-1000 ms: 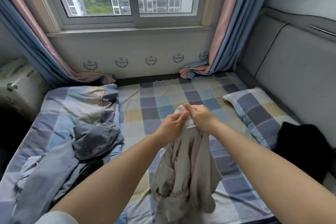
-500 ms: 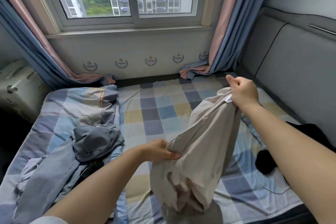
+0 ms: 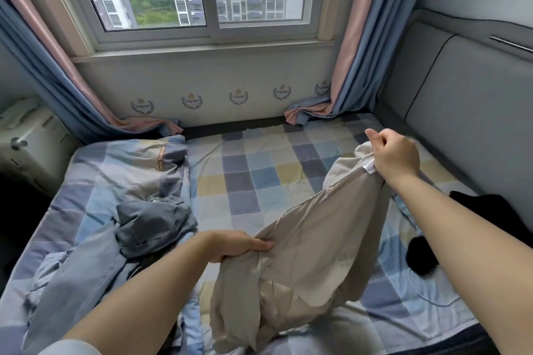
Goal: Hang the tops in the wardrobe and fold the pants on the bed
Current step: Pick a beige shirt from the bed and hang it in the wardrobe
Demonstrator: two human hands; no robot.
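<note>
A beige garment (image 3: 311,242) hangs stretched between my two hands above the checked bed (image 3: 253,181). My right hand (image 3: 395,155) grips its upper end by the white label, raised at the right. Lower down, near the middle, my left hand (image 3: 236,246) pinches the cloth at its side. The loose lower part of the garment droops onto the bed's near edge. A grey-blue heap of clothes (image 3: 150,225) lies on the left side of the bed.
A black garment (image 3: 490,210) lies at the right by the padded grey headboard (image 3: 461,101), partly over a checked pillow. A folded checked quilt (image 3: 127,164) covers the bed's left side. Window and curtains stand behind; a pale suitcase (image 3: 28,147) is at far left.
My hands, together at the label a second ago, have parted: the right went up and right with the label end, the left slid down the cloth. The garment now hangs spread between them.
</note>
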